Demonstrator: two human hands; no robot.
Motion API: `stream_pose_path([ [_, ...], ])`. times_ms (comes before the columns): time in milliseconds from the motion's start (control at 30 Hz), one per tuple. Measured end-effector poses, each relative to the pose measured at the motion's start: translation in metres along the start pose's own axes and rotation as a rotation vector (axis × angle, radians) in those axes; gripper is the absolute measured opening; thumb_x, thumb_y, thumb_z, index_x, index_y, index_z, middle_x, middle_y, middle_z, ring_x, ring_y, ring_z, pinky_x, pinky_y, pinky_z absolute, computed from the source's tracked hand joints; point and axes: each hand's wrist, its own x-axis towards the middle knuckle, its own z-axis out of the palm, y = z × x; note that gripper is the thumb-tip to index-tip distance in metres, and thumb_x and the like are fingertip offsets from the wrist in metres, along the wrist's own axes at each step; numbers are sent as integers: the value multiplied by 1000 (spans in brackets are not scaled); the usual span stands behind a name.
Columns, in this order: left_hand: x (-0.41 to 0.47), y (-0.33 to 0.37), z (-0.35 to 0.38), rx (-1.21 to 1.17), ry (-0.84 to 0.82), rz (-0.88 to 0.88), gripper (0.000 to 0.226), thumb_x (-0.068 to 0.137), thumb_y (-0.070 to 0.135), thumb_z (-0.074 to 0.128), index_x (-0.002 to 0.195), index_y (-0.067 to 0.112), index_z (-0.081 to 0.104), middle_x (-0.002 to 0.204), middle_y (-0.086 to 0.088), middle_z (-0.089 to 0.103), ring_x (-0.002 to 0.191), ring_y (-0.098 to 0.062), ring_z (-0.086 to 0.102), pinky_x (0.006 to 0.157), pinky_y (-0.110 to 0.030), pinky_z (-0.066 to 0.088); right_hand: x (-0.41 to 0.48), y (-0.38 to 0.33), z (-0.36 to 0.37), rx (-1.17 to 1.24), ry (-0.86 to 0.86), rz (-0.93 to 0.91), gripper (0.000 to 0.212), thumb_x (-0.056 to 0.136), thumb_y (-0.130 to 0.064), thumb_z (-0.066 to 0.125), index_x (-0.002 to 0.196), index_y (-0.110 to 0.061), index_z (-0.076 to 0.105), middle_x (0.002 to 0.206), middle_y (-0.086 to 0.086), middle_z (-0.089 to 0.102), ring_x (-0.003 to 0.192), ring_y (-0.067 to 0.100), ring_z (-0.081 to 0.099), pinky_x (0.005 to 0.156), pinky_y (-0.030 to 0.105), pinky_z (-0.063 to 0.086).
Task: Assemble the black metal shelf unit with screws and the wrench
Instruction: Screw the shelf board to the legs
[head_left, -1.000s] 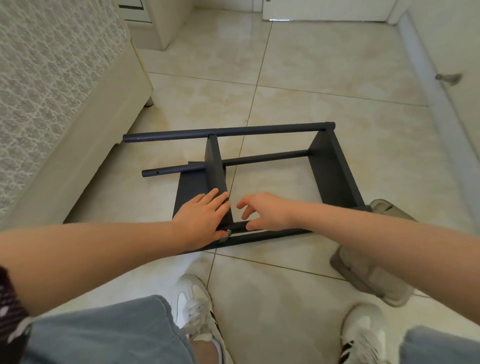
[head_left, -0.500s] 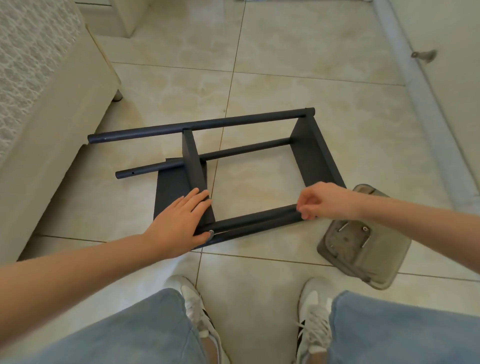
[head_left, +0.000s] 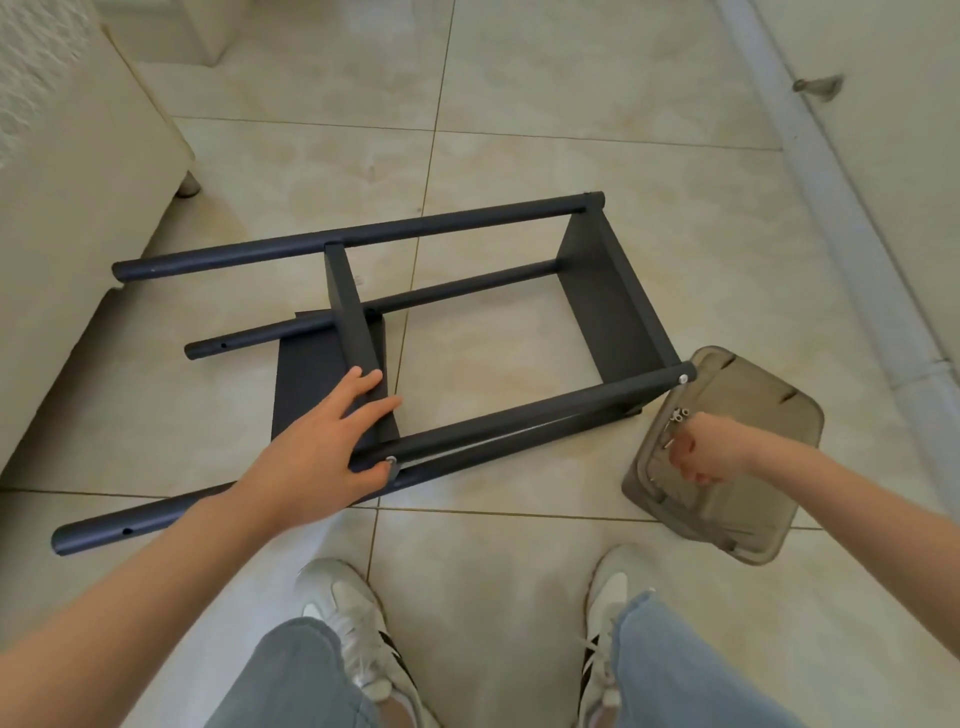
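The black metal shelf unit lies on its side on the tiled floor, its long poles running left to right. My left hand presses on the middle shelf panel, fingers spread and thumb against the near pole, beside a silver screw head. Another screw head shows at that pole's right end. My right hand is down in the grey-brown tray, fingers curled next to loose screws. What it holds, if anything, is hidden. I cannot make out a wrench.
A loose black panel lies flat under the frame's left part. A cream sofa borders the left side, and a wall with a doorstop runs along the right. My two white shoes stand just in front of the frame.
My right hand has left the near pole and gone right and down into the tray. My left hand has stayed on the middle panel. My view has tilted further down.
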Motion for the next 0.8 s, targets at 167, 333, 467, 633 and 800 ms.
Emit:
stream_pose_path([
  [167,-3,0,5,-35,18,-5,74,93,43,63,155,39,23,165,20,-5,145,4,-13,117,-30,26,36,31,35,356,219,28,11,91,-10,58,97,-14,67,89,11,72,77,31,71,78,43,59],
  [333,-3,-4,12,-99,53,-5,72,92,40,65,153,43,26,161,30,-5,145,9,-15,117,-31,25,63,38,55,487,319,33,20,89,-2,60,100,-18,66,101,16,70,92,34,67,88,46,55],
  [467,-4,-5,18,-144,89,-9,70,91,36,66,151,44,30,161,31,-2,149,7,-11,116,-31,26,72,34,62,540,410,26,18,91,-10,64,109,-10,67,96,11,68,96,32,64,86,37,50],
  [633,-3,-2,21,-151,118,-22,70,90,33,69,149,42,33,160,31,1,151,2,-5,113,-37,35,72,29,72,587,453,1,26,90,-11,66,114,-14,57,97,7,65,95,28,62,88,39,49],
  [800,-4,1,22,-151,135,-38,68,90,32,68,149,40,36,163,24,6,152,0,-1,111,-37,38,72,29,76,477,498,-38,16,90,-7,62,95,-22,57,86,4,64,85,27,61,76,33,46],
])
